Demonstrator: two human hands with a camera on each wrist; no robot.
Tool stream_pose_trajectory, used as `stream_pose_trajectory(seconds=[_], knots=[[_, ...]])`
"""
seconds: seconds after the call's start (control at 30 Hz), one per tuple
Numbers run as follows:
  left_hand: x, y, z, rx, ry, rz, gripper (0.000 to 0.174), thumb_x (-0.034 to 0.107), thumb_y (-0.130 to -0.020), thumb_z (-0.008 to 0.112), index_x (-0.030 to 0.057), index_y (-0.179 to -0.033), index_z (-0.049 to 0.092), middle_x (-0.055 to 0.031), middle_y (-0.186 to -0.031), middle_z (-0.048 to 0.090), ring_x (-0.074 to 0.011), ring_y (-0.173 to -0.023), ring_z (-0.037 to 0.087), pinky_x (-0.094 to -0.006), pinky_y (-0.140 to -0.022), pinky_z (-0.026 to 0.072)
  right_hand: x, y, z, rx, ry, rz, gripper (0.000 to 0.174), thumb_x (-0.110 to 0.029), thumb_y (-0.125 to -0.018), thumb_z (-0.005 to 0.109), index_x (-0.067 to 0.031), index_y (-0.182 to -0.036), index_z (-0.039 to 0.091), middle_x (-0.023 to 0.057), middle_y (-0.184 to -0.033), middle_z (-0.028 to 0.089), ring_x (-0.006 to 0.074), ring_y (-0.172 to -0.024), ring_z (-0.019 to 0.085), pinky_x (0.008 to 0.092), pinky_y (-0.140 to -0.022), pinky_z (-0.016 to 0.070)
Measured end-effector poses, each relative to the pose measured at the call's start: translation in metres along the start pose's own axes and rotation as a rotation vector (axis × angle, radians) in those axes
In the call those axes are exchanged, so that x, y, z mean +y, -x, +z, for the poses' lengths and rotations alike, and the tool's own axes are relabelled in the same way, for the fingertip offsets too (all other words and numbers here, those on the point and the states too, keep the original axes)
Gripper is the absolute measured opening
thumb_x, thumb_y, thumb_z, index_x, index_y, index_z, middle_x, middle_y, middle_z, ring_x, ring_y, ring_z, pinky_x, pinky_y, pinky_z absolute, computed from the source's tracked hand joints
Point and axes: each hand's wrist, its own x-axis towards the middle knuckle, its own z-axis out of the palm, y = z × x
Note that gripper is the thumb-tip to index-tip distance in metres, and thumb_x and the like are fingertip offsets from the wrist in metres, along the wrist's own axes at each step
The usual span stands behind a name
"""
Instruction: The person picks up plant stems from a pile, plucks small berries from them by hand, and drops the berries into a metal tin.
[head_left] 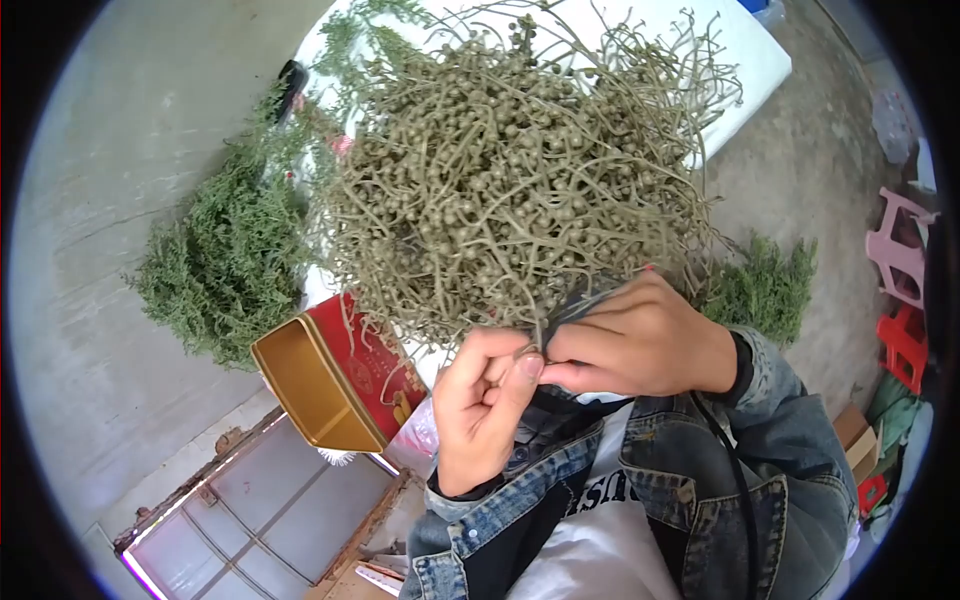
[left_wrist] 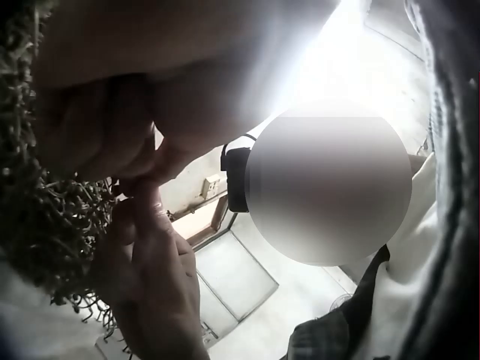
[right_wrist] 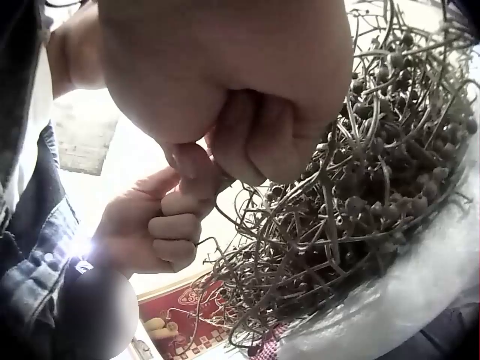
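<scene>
A large heap of dry, grey-green stems with small round seed heads (head_left: 500, 190) lies before me on a white-covered table. At its near edge my left hand (head_left: 475, 415) pinches the end of a thin stem (head_left: 540, 328) between thumb and forefinger. My right hand (head_left: 645, 345) meets it there from the other side, its fingers curled and its fingertips pinching at the same stem. In the right wrist view, the right hand (right_wrist: 232, 82) largely covers the pinched spot above the left hand (right_wrist: 154, 225). Both hands look dark in the left wrist view.
A red tin box (head_left: 365, 360) with a gold inside lies tilted at the table's left edge. Feathery green sprigs (head_left: 225, 250) hang over that side, and another green bunch (head_left: 765, 290) is at the right. Pink (head_left: 900, 245) and red stools (head_left: 903, 348) stand farther right.
</scene>
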Motion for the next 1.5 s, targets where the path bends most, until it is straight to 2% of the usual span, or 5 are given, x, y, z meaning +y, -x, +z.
stream_pose_trajectory(seconds=[0.3, 0.4, 0.57, 1.07, 1.5], knots=[[-0.013, -0.008, -0.031, -0.295, -0.373, 0.154, 0.018, 0.014, -0.094, 0.059, -0.0016, -0.097, 0.051, -0.0015, -0.073, 0.054, -0.0016, -0.054, 0.040, -0.0197, -0.047, 0.0276, 0.000, -0.002, 0.006, -0.042, -0.198, -0.002, 0.018, -0.019, -0.082, 0.069, -0.0083, -0.074, 0.058, 0.0026, -0.061, 0.056, 0.0196, -0.050, 0.056, 0.0299, -0.047, 0.0415], [-0.024, -0.012, -0.015, -0.129, 0.530, -0.068, 0.020, 0.017, -0.095, 0.058, -0.0017, -0.094, 0.050, -0.0005, -0.068, 0.050, -0.0020, -0.052, 0.038, -0.0198, -0.047, 0.0269, -0.001, 0.002, 0.011, 0.067, -0.797, 0.108, 0.014, -0.014, -0.087, 0.062, -0.0051, -0.077, 0.059, 0.0036, -0.062, 0.057, 0.0198, -0.051, 0.056, 0.0291, -0.048, 0.0415], [-0.027, -0.006, -0.014, -0.154, 0.504, -0.014, 0.022, 0.020, -0.096, 0.057, -0.0005, -0.092, 0.049, 0.0017, -0.066, 0.046, -0.0029, -0.050, 0.034, -0.0207, -0.046, 0.0267, -0.004, 0.003, 0.005, 0.054, -0.849, 0.219, 0.016, -0.013, -0.090, 0.055, -0.0023, -0.079, 0.059, 0.0050, -0.063, 0.057, 0.0201, -0.052, 0.054, 0.0282, -0.050, 0.0413], [-0.020, -0.001, -0.023, 0.027, -0.873, 0.944, 0.016, 0.001, -0.077, 0.072, -0.0017, -0.085, 0.059, -0.0068, -0.062, 0.056, -0.0157, -0.045, 0.048, -0.0265, -0.042, 0.0362, -0.018, -0.025, 0.006, -0.181, -0.795, 0.581, 0.037, -0.021, -0.097, 0.050, 0.0028, -0.070, 0.060, 0.0082, -0.057, 0.060, 0.0113, -0.052, 0.055, 0.0293, -0.048, 0.0390], [-0.033, -0.016, -0.012, 0.115, -0.905, 1.080, 0.013, 0.008, -0.087, 0.061, -0.0037, -0.083, 0.057, -0.0049, -0.059, 0.049, -0.0157, -0.042, 0.044, -0.0286, -0.040, 0.0356, -0.036, -0.017, 0.030, 0.228, -0.693, 0.597, 0.042, -0.017, -0.099, 0.047, 0.0001, -0.061, 0.051, 0.0014, -0.051, 0.050, 0.0083, -0.044, 0.043, 0.0269, -0.044, 0.0333]])
